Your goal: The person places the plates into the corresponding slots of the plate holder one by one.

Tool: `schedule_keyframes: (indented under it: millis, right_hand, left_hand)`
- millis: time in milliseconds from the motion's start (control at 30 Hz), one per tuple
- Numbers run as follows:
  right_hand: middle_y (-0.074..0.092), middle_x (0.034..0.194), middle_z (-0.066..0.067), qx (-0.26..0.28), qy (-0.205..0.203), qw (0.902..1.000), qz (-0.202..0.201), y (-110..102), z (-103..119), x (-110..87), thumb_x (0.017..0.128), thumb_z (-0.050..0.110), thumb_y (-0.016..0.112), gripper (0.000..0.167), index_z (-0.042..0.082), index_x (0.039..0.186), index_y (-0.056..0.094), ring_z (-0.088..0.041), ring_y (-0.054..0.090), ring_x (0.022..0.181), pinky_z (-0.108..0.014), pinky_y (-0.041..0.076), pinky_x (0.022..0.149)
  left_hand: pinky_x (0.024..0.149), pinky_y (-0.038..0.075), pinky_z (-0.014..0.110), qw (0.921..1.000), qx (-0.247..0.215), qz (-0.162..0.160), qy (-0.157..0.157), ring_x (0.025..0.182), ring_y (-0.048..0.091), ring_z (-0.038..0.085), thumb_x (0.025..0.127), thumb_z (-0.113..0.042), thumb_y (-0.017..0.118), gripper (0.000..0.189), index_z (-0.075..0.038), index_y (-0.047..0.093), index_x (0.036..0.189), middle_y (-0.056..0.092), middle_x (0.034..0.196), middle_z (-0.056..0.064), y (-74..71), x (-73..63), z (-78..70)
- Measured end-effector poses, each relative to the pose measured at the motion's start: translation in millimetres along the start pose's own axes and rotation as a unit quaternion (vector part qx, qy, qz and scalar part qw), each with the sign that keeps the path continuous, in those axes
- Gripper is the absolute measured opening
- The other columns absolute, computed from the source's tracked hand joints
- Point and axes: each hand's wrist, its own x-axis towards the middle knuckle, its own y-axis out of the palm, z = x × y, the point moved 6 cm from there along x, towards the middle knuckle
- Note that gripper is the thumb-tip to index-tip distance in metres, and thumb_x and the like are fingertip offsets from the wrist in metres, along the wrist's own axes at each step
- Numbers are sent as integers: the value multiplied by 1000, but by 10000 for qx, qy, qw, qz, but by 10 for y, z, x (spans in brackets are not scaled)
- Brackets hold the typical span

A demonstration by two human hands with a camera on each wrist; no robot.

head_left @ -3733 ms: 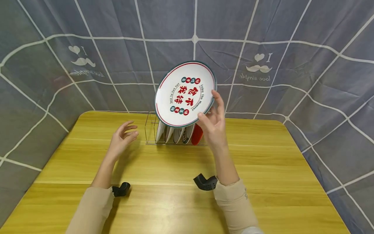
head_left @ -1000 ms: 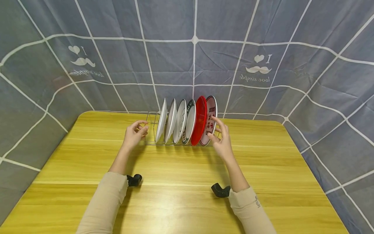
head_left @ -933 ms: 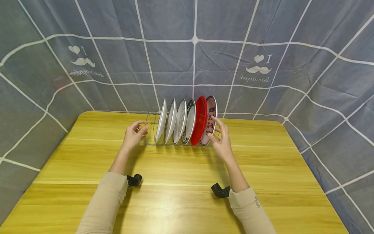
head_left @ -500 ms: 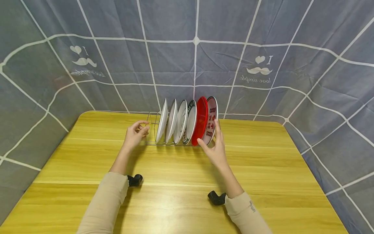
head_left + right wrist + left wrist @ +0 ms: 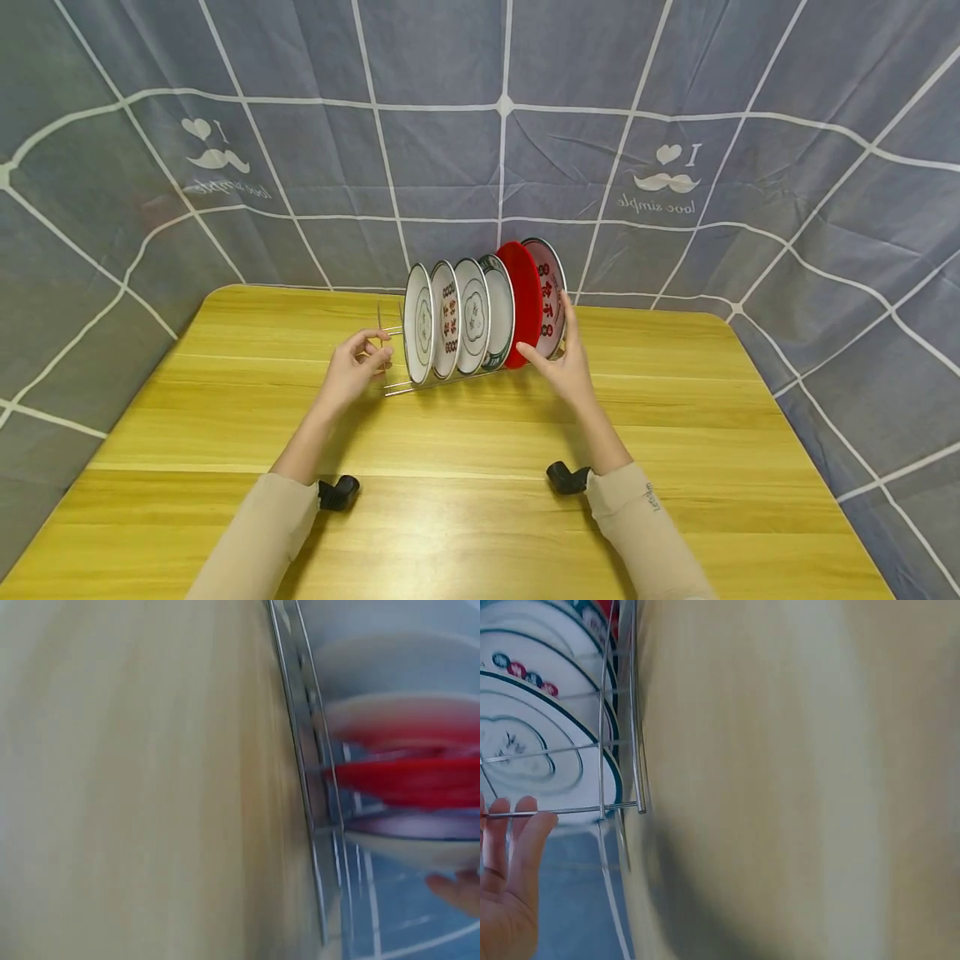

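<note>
In the head view a wire dish rack (image 5: pixel 400 388) stands at the back of the table, angled with its left end nearer me. Several plates stand on edge in it: white patterned ones such as the leftmost plate (image 5: pixel 420 325), a red plate (image 5: pixel 522 304) and a plate with red characters (image 5: pixel 551 283) at the right end. My left hand (image 5: pixel 354 367) grips the end wire of the rack; its fingers (image 5: pixel 526 825) curl over that wire. With fingers extended, my right hand (image 5: pixel 566 362) rests at the right-end plates, a fingertip (image 5: pixel 450 889) by the last plate's white underside.
The wooden table (image 5: pixel 465 517) extends in front of the rack and to both sides. A grey curtain (image 5: pixel 450 158) with white lines hangs close behind it. Black wrist mounts (image 5: pixel 339 493) stick out from both sleeves.
Earlier my right hand held up the plate with red characters; it now stands in the rack. Since half a second ago the rack has turned, its left end coming towards me, showing the plates' faces more.
</note>
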Motion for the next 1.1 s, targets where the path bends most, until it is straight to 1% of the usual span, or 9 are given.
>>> schedule_keyframes:
  millis: [233,367,500,600,700,800,900,1000,1100]
  right_hand:
    - [10,152,-7,756,275,9951,580,-94,-248,222,79,-4,66,90,16,147,11,-30,26,132,-50,41,92]
    - [13,151,-8,917,151,9924,806,-135,-347,334,78,-7,65,90,15,147,10,-30,32,128,-44,45,90]
    - [16,150,-11,844,-60,9931,810,-159,-378,399,77,-9,65,91,11,147,12,-30,32,127,-30,47,89]
    - [16,150,-12,995,-80,9919,787,-156,-386,417,77,-11,64,90,10,147,12,-30,33,126,-23,46,86]
    - [18,149,-13,1149,-69,9907,722,-156,-373,407,77,-14,61,88,8,147,11,-32,36,124,-31,46,91]
    - [22,147,-19,1140,-170,9930,272,-191,-316,355,78,-12,60,82,4,145,16,-35,33,126,-45,36,101]
    - [32,137,-27,997,-513,9916,-644,-254,-198,259,78,-11,61,70,-5,138,26,-39,34,124,-51,28,103]
    - [41,124,-31,748,-1134,9796,-1484,-275,-19,129,77,-13,61,57,-13,128,36,-32,42,118,-46,31,102]
    - [46,116,-32,602,-1747,9661,-1803,-187,162,-1,74,-19,61,51,-16,122,43,-26,47,112,-43,36,100]
  left_hand:
    - [72,53,44,9997,-211,37,-83,66,62,17,88,-3,59,24,6,52,108,54,76,9,229,-250,-6]
    - [72,53,44,9990,-401,106,-169,65,61,19,87,-1,60,21,7,51,105,54,75,8,372,-374,-19]
    - [73,53,44,9986,-484,131,-143,67,61,22,86,-1,60,18,4,53,101,53,75,9,456,-444,-28]
    - [71,53,43,9991,-401,99,-51,68,61,26,86,-1,61,16,3,54,100,54,75,12,472,-459,-41]
    - [69,55,39,9995,64,199,223,71,61,29,86,-2,61,16,2,55,101,55,77,14,464,-444,-91]
    - [68,54,34,9917,1055,210,708,74,61,27,85,-6,64,19,1,57,102,57,76,10,390,-408,-192]
    - [67,50,34,9739,1939,-39,1178,74,60,24,83,-10,68,25,0,59,104,58,74,7,234,-347,-318]
    - [69,52,40,9685,2091,-87,1348,84,59,29,82,-10,69,33,0,57,110,58,86,13,56,-247,-406]
    - [80,50,48,9673,2107,155,1401,100,53,35,83,-11,68,40,1,53,118,55,108,19,-90,-115,-429]
